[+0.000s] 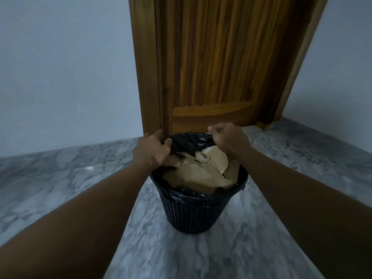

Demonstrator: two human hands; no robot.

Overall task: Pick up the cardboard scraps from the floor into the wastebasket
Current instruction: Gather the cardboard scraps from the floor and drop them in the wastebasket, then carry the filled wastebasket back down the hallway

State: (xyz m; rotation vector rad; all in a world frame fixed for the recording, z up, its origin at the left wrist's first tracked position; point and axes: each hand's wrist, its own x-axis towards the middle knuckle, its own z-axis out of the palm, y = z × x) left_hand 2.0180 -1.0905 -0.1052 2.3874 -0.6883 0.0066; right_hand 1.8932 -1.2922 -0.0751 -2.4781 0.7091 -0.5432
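A black mesh wastebasket with a black plastic liner stands on the marble floor in front of me. Several beige cardboard scraps fill it almost to the rim. My left hand grips the liner at the far left of the rim, thumb inside. My right hand is curled into a fist at the far right of the rim and pinches the liner edge there. Both forearms reach in from the bottom corners.
A wooden door in its frame stands just behind the basket. Pale walls meet the grey marble floor on both sides. No scraps show on the visible floor.
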